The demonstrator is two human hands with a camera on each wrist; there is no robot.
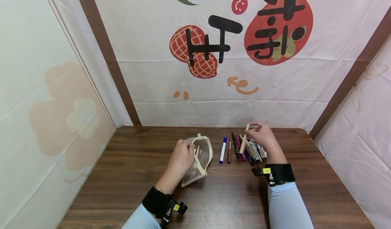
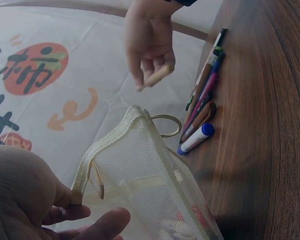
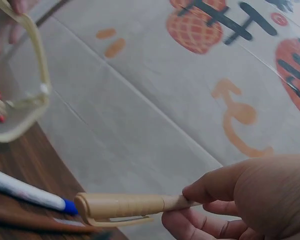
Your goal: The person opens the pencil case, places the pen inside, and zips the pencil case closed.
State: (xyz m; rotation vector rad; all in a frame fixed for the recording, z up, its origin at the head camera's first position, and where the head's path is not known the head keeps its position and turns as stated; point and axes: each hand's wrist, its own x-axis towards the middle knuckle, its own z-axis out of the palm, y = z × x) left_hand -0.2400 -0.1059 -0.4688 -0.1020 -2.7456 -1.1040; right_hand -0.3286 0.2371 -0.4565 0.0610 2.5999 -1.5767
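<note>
My left hand [image 1: 181,156] pinches the cream rim of a mesh zipper pouch [image 1: 208,154], whose mouth stands open to the right. Several pens show through the mesh at its bottom. Between thumb and fingers, my right hand [image 1: 262,135] holds a beige capped pen [image 3: 125,205] by one end, raised above a row of pens. In that row lie a white marker with blue ends [image 1: 223,150], a brown pen [image 1: 229,151] and a magenta pen [image 1: 239,148]. Several more pens lie under the right hand, partly covered by it.
The pens rest on a dark wooden table [image 1: 146,195]. A white printed cloth [image 1: 146,76] hangs right behind the table's far edge, and more cloth stands at the left and right sides. Each wrist wears a black camera strap [image 1: 281,174].
</note>
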